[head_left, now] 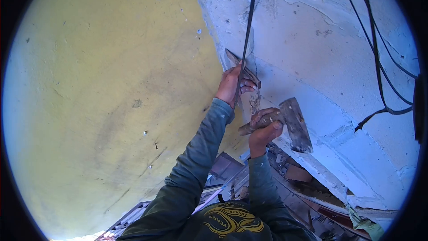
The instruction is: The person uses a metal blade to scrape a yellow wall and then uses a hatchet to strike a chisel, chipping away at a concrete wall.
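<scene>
My left hand (229, 85) is closed around a chisel (253, 77), a worn, tapered metal bar. The chisel's pointed end reaches the corner where the yellow wall (147, 62) meets the pale blue one (307, 58); its blunt end faces down and right. Lower and to the right, my right hand (265, 133) grips the short wooden handle of a hammer (296, 126). The hammer's thick, scuffed head stands apart from the chisel. Below my left hand, a strip of the corner (254, 100) looks rough and broken.
A black cable (250, 15) hangs in front of my left hand and the chisel. More dark cables (376, 53) loop down at the right. Nails (156, 146) stick out of the yellow wall. Far below lie rubble (281, 163), boards and a green cloth (365, 224).
</scene>
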`<state>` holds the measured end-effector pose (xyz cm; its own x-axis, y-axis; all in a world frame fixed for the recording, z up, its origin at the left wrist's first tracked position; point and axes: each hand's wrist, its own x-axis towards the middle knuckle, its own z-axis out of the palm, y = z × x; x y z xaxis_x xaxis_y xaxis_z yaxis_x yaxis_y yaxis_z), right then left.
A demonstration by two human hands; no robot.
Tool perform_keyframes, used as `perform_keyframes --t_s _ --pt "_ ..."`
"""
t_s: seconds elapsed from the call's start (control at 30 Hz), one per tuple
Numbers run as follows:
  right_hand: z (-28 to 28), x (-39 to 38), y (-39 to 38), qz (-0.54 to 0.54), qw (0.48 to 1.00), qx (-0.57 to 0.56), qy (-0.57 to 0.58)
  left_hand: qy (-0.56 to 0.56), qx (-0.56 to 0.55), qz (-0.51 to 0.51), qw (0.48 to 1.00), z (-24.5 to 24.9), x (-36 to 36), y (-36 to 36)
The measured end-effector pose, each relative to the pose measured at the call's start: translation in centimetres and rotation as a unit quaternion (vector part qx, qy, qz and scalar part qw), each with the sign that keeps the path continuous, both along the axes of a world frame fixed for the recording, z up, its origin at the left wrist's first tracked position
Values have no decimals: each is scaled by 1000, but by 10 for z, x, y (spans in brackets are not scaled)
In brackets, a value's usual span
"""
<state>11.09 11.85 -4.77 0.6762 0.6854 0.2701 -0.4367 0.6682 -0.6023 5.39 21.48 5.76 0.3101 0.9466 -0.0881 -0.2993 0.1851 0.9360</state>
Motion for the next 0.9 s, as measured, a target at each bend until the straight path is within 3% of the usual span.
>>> perform_keyframes --t_s 0.07,0.13,0.17,0.27,0.33,0.37,0.43,0.47,0.57,0.63,0.67,0.73,0.77,0.83,0.87,0.9 --pt "-11 -2 13 10 999 -45 14 0 8 -1 1000 -6 1 6" --pt "-10 2 17 11 986 -113 -123 -1 15 1 1000 -5 4 4" --pt "-9 6 17 6 987 -106 -121 3 16 -1 1000 -2 6 6" --pt "-5 10 3 6 997 -54 -58 10 13 -10 1000 -4 6 5" --pt "-6 -4 7 5 996 43 83 13 16 -11 1000 -5 4 6" --pt "-10 -8 13 7 995 41 86 9 14 -4 1000 -6 4 6" --pt "-10 -11 25 -19 992 -92 -80 5 12 3 1000 -7 5 2" --pt "-12 -6 23 -19 993 -90 -78 10 9 2 1000 -6 5 2" --pt "-3 6 -1 57 993 -86 -49 18 2 -3 1000 -7 5 2" --pt "-1 -4 -1 49 991 70 104 17 7 -5 1000 -3 7 7" --pt "-1 -10 3 52 991 67 107 16 8 2 1000 -3 7 7" --pt "1 -13 16 -82 987 -85 -107 13 8 9 1000 -7 6 5" --pt "0 -6 14 -83 987 -84 -106 13 3 3 1000 -8 5 5" --pt "-7 10 2 100 991 -50 -73 14 -2 -2 1000 -7 3 4" --pt "-7 7 -2 97 991 -52 -72 17 4 -6 1000 -8 4 4" --pt "-3 2 1 77 997 8 5 17 17 -10 1000 -4 7 7"
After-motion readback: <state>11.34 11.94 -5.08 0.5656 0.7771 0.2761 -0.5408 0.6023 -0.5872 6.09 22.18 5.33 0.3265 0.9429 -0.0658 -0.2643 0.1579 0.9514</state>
